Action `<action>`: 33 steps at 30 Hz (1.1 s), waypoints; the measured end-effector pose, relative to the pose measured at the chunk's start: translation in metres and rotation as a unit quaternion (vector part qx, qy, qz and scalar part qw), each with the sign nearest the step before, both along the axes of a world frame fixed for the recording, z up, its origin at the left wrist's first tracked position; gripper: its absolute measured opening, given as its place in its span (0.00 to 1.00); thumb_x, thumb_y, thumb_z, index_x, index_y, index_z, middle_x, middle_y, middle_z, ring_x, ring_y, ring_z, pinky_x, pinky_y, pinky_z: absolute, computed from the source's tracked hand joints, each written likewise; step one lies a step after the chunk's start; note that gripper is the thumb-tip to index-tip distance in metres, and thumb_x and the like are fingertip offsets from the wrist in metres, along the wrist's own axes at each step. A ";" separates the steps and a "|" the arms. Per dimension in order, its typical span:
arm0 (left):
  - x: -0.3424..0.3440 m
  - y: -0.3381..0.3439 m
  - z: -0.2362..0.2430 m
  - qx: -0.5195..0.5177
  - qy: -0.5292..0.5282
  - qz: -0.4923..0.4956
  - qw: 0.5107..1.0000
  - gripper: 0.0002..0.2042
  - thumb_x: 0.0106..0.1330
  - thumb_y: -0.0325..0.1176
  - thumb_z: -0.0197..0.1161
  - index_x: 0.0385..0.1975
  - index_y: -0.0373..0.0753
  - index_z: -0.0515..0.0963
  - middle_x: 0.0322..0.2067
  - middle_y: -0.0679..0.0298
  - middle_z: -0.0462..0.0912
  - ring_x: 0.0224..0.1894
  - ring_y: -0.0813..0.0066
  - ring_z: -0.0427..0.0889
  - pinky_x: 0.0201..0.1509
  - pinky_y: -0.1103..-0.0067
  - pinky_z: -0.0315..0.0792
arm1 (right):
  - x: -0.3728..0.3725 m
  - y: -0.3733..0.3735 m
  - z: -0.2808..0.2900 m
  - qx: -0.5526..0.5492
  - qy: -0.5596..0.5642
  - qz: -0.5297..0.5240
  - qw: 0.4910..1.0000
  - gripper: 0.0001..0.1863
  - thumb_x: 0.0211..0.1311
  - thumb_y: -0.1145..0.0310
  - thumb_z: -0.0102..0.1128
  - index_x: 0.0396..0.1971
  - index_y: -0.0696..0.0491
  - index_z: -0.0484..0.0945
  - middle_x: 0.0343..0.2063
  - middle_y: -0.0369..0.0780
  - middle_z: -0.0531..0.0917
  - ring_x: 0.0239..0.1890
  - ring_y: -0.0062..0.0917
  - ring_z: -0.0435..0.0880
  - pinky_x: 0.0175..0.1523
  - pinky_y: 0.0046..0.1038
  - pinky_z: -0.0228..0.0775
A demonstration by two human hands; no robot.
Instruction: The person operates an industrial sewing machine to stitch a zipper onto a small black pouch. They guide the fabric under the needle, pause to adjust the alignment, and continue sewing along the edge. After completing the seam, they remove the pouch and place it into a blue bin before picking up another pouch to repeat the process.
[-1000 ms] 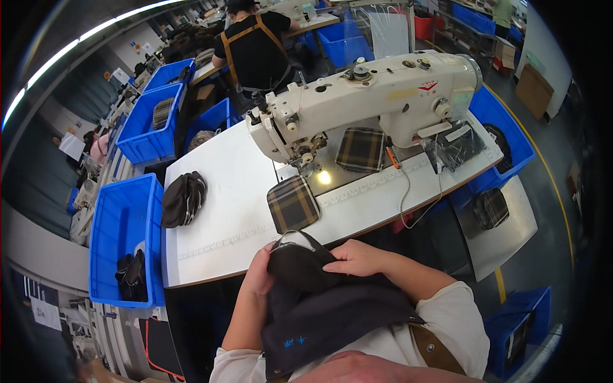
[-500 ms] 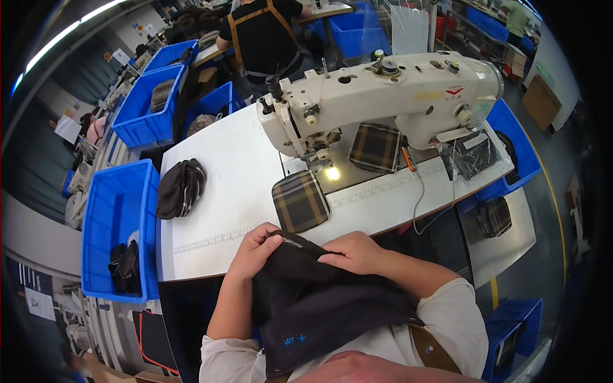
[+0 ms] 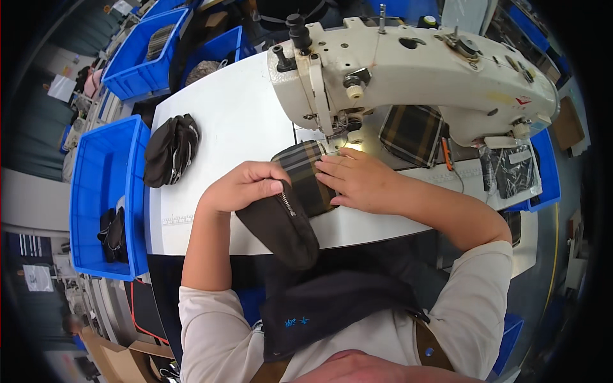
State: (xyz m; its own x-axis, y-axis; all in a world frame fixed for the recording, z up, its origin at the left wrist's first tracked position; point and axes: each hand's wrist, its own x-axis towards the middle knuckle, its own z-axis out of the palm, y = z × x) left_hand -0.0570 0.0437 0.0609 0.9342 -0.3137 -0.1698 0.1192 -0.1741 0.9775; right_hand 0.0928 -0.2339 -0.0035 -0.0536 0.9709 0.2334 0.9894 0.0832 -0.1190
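My left hand (image 3: 246,186) pinches a dark brown zippered fabric pouch (image 3: 281,233), its metal zipper facing up and its lower end hanging past the table's front edge. Beside the pouch, partly covered by it, lies a plaid fabric panel (image 3: 305,171) in brown, black and white. My right hand (image 3: 361,182) rests on that panel with outstretched fingers, close to the needle area of a white sewing machine (image 3: 408,70). Under the machine's arm sits another plaid panel (image 3: 410,134), apart from both hands.
Several dark zippered pieces (image 3: 172,150) lie bunched on the table's left. A blue bin (image 3: 135,198) with dark pieces inside stands off that side. Right of the machine bed are an orange-handled tool (image 3: 446,154) and a clear bag (image 3: 509,171) of dark material.
Both hands have moved forward onto the table. My right hand has let go of the brown pouch and now lies on the plaid panel; my left still holds the pouch. The view has shifted closer.
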 end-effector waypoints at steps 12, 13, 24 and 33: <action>0.074 -0.019 -0.044 0.322 -0.114 0.146 0.928 0.14 0.74 0.40 0.66 0.49 0.37 0.88 0.39 0.51 0.90 0.41 0.55 0.88 0.49 0.69 0.79 | 0.007 0.013 -0.015 0.149 0.015 0.082 0.985 0.08 0.58 0.62 0.68 0.29 0.50 0.84 0.39 0.38 0.85 0.49 0.33 0.83 0.59 0.38 0.72; 0.072 -0.020 -0.043 0.316 -0.107 0.148 0.931 0.14 0.74 0.41 0.66 0.49 0.37 0.88 0.39 0.51 0.90 0.41 0.55 0.88 0.49 0.69 0.79 | 0.008 0.011 -0.015 0.150 0.005 0.079 0.986 0.07 0.57 0.63 0.68 0.30 0.49 0.84 0.39 0.38 0.84 0.47 0.32 0.83 0.55 0.37 0.73; 0.065 -0.032 -0.029 0.339 -0.070 0.156 0.925 0.11 0.66 0.36 0.69 0.43 0.39 0.87 0.37 0.54 0.89 0.40 0.55 0.87 0.48 0.68 0.79 | -0.004 0.005 -0.005 0.192 -0.075 0.060 0.977 0.18 0.53 0.68 0.64 0.44 0.56 0.85 0.47 0.42 0.87 0.39 0.27 0.82 0.40 0.29 0.68; 0.063 -0.038 -0.036 0.396 -0.112 0.164 0.896 0.09 0.62 0.33 0.68 0.40 0.40 0.87 0.37 0.55 0.89 0.42 0.53 0.87 0.47 0.66 0.80 | -0.004 0.004 -0.004 0.154 -0.080 0.054 0.983 0.14 0.55 0.70 0.65 0.41 0.59 0.85 0.43 0.44 0.88 0.39 0.25 0.82 0.36 0.27 0.63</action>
